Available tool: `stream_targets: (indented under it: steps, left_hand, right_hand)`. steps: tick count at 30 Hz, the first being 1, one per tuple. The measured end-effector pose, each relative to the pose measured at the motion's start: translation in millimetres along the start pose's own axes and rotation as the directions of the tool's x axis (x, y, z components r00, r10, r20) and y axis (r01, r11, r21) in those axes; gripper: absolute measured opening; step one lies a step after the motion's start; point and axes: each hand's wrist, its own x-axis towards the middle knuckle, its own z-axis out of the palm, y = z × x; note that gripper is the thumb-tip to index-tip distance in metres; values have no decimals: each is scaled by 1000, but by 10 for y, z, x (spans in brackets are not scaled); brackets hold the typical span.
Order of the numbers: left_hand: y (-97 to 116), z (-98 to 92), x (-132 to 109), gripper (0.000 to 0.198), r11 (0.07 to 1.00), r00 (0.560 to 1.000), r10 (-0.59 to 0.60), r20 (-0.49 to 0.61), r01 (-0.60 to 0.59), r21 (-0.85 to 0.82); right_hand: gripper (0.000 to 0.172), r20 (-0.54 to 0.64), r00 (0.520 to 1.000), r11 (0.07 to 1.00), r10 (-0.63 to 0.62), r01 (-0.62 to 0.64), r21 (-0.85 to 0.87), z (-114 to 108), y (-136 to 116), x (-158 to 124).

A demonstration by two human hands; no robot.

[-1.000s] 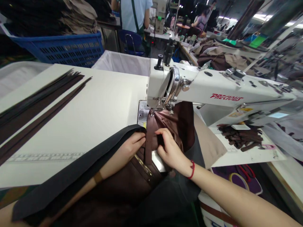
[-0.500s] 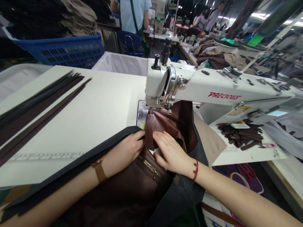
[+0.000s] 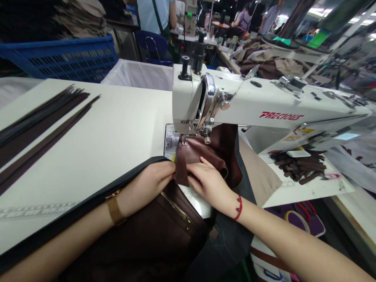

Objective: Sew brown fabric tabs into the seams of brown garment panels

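A white sewing machine (image 3: 264,113) stands on the white table (image 3: 117,129). Brown fabric (image 3: 202,150) lies under its presser foot (image 3: 183,139), and a brown piece with a brass zipper (image 3: 176,207) hangs toward me. My left hand (image 3: 149,182) pinches the left edge of the brown fabric strip, fingers closed on it. On the strip's right side my right hand (image 3: 210,182) presses and grips the fabric. A black fabric piece (image 3: 88,207) runs under my left forearm.
Long dark strips (image 3: 38,129) lie at the table's left. A pile of small brown pieces (image 3: 296,166) sits right of the machine. A blue basket (image 3: 64,58) and a white bin (image 3: 138,74) stand behind. Other people work at the back.
Both hands have shifted slightly up toward the presser foot with the brown fabric. My right fingers went from flat to bent onto the fabric. The view has tilted.
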Motion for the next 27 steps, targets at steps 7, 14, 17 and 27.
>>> stream_targets:
  steps: [7,14,17,27]
  left_hand:
    - [58,-116,204,26,990,990,-133,38,135,-51]
    - [83,-217,257,25,963,963,-249,107,258,-79]
    - [79,-222,273,26,960,959,-250,131,263,-96]
    - [14,-226,282,26,958,966,-209,152,234,-164]
  right_hand:
    - [12,-54,993,970,109,-95,224,-106,31,152]
    - [17,-61,990,977,126,-113,182,-84,-25,175]
    - [22,-80,984,982,160,-151,113,-43,-26,199]
    - [16,-91,982,971,164,-145,192,-40,30,208]
